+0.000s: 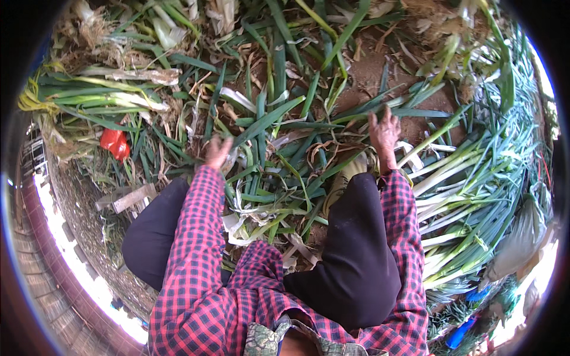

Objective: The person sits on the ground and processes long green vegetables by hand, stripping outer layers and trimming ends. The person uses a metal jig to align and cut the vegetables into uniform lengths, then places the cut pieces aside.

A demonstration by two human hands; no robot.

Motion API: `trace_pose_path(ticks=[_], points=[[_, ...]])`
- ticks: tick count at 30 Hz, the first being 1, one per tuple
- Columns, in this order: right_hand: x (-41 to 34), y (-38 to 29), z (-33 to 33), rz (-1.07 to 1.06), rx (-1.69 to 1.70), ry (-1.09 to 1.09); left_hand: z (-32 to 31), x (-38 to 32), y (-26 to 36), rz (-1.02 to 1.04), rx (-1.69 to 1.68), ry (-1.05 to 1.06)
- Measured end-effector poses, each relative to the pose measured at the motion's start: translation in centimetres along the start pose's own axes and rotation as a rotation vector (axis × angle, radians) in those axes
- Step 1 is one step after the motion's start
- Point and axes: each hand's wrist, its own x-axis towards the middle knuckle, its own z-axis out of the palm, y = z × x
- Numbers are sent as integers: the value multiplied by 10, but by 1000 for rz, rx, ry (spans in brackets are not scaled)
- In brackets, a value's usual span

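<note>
My left hand [218,152] hovers or rests at the left side of the loose green onion leaves [267,122]; it looks blurred, and whether it touches a leaf is unclear. Farther right, my right hand [384,129] has its fingers spread at the lower edge of long green leaves [401,102], with no grip on them to be seen. Peeled green onions [454,187] with white stalks lie in a large pile beside my right forearm. Several onions with yellowed tips [102,98] lie at the far left. Torn leaves and pale skins [249,222] cover the ground between my knees.
Unpeeled onions with dry roots [89,31] lie at the upper left, and more [445,26] at the upper right. A red plastic item [116,143] sits in the scraps at left, above a wooden piece [133,198]. A blue object [461,333] lies at lower right. Brown soil [363,73] shows ahead.
</note>
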Motion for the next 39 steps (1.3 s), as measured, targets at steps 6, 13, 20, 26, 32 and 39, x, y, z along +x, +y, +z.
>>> trace_pose_path(ticks=[6,13,20,26,32,39], points=[[-75,-100,29,-460,60,-92,114,-126,30,256,452,-241],[-156,-128,23,-1113,-120,-986,119,-200,2,211,684,-745],[-186,-129,46,-1143,-103,-1348,40,-173,42,299,768,-552],[-177,-139,34,-1040,46,-1508,77,-128,110,794,711,-191],[-104,-110,-39,-676,550,-1045,73,-137,32,371,919,-359],[42,-55,-143,-133,993,-113,21,-133,-26,-19,991,-551]])
